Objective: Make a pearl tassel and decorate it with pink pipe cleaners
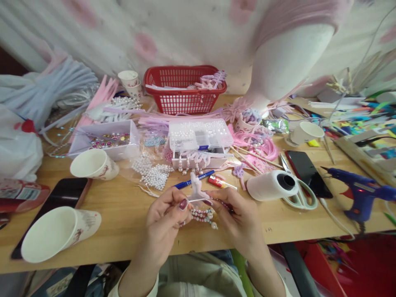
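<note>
My left hand (165,218) and my right hand (236,216) are both closed in pinches on a small white chenille ornament (197,190), held between them just above the wooden table's front edge (123,214). Short strings of pink and white beads (203,215) hang from the ornament between my fingers. Close behind it on the table lie a blue pen (198,178) and a red lighter (217,180).
A clear bead organiser box (199,134), loose white pearls (153,173), a red basket (185,88), paper cups (58,233), two phones (306,171), a white thread spool (272,185), scissors (298,196), a blue glue gun (360,192) and a white mannequin bust (284,62) crowd the table.
</note>
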A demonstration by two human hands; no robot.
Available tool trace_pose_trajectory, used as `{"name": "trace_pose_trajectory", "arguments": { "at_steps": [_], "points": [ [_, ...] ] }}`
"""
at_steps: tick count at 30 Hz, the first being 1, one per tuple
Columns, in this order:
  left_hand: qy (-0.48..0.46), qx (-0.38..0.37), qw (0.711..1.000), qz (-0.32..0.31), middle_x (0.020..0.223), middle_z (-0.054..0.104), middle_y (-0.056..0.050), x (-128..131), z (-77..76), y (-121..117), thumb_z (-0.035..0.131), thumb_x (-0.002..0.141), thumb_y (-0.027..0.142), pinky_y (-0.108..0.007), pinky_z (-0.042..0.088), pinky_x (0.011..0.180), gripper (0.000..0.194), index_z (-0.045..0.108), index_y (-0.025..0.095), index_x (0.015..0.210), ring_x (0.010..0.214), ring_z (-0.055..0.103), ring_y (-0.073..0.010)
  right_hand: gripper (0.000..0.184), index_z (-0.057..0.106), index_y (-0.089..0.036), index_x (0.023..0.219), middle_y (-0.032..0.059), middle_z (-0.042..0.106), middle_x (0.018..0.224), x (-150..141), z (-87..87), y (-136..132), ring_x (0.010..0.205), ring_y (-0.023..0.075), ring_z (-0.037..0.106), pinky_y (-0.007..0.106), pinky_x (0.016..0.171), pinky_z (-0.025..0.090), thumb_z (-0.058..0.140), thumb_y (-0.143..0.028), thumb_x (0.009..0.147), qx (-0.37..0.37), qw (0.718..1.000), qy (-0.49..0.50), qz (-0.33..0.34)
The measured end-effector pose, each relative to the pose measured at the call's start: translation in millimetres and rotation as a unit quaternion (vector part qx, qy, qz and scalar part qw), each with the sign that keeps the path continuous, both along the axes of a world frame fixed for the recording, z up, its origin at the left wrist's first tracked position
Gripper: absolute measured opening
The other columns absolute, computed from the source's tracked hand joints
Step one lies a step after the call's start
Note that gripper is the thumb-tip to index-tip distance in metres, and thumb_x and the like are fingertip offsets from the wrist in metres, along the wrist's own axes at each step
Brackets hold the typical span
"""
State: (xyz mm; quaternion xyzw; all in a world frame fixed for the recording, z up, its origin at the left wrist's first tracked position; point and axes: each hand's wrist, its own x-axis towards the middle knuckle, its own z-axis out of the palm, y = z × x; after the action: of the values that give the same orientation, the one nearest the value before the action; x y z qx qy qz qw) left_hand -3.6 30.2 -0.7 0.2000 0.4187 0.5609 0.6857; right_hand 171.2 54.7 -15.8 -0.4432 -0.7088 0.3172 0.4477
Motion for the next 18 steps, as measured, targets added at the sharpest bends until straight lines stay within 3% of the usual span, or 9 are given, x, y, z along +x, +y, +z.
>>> {"name": "trace_pose_trajectory", "arguments": {
  "at_steps": [5,10,13,18],
  "points": [
    [-0.012,-0.013,1.000,0.010,0.056,0.040,0.008,-2.4,7.4,0.8,0.092,0.072,0.039,-0.024,0.030,0.056,0.035,0.064,0.017,0.071,0.053,0.029,-0.0068,0.013,0.072,-0.022,0.096,0.0002,0.078,0.075,1.7,10.1,2.1,0.060,0.0139,0.069,0.021,0.053,0.051,0.063,-0.014,0.097,0.010,0.999,-0.020,0.022],
    [0.029,0.002,0.999,-0.013,0.058,0.045,0.007,-9.0,4.2,9.2,0.089,0.074,0.039,-0.022,0.035,0.056,0.034,0.064,0.016,0.073,0.053,0.035,-0.0063,0.011,0.064,-0.022,0.091,-0.0015,0.067,0.070,3.8,14.8,7.3,0.054,0.0124,0.057,0.023,0.051,0.041,0.058,-0.014,0.097,0.044,0.993,-0.103,0.042],
    [0.038,0.003,0.999,-0.030,0.061,0.048,0.006,-6.7,-0.7,10.5,0.088,0.075,0.040,-0.022,0.040,0.052,0.033,0.064,0.017,0.080,0.052,0.043,-0.0082,0.012,0.058,-0.022,0.092,-0.0024,0.063,0.071,4.3,10.4,6.4,0.056,0.0124,0.055,0.023,0.053,0.040,0.053,-0.016,0.101,-0.013,0.994,-0.081,0.069],
    [0.154,0.021,0.988,-0.016,0.066,0.038,0.011,7.5,-8.9,6.4,0.086,0.073,0.027,-0.018,0.045,0.046,0.033,0.062,0.021,0.095,0.050,0.045,-0.0071,0.018,0.055,-0.023,0.094,-0.0044,0.055,0.069,3.2,-4.7,1.6,0.054,0.0113,0.051,0.023,0.052,0.042,0.045,-0.027,0.108,-0.141,0.984,0.030,0.102]
  ]
}}
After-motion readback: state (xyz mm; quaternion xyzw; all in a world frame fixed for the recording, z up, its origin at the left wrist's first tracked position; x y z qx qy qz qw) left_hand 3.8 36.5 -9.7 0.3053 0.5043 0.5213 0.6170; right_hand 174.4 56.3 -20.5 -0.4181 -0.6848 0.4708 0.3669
